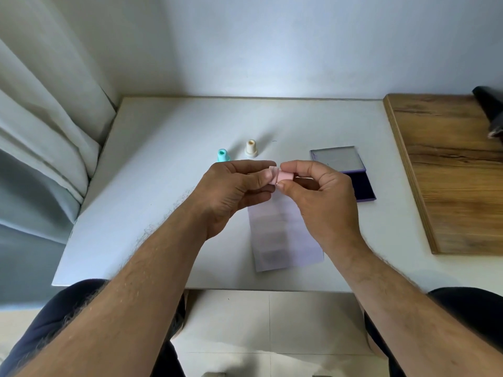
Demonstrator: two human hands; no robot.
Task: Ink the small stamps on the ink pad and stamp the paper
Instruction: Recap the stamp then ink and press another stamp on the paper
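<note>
Nearest us, our left hand [231, 191] and right hand [318, 197] meet above the paper [283, 235], the fingers [292, 167] of both pinching a small pink stamp [283, 176] between them, seemingly pulling its cap off. The paper on the white tabletop [152, 186] shows faint blocks, though we cannot tell whether they are stamped marks. Beyond, the ink pad [362, 186] lies open to the right, and the teal stamp [223, 155] and cream stamp [251, 149] stand untouched, so we judge most of the inking and stamping remains.
</note>
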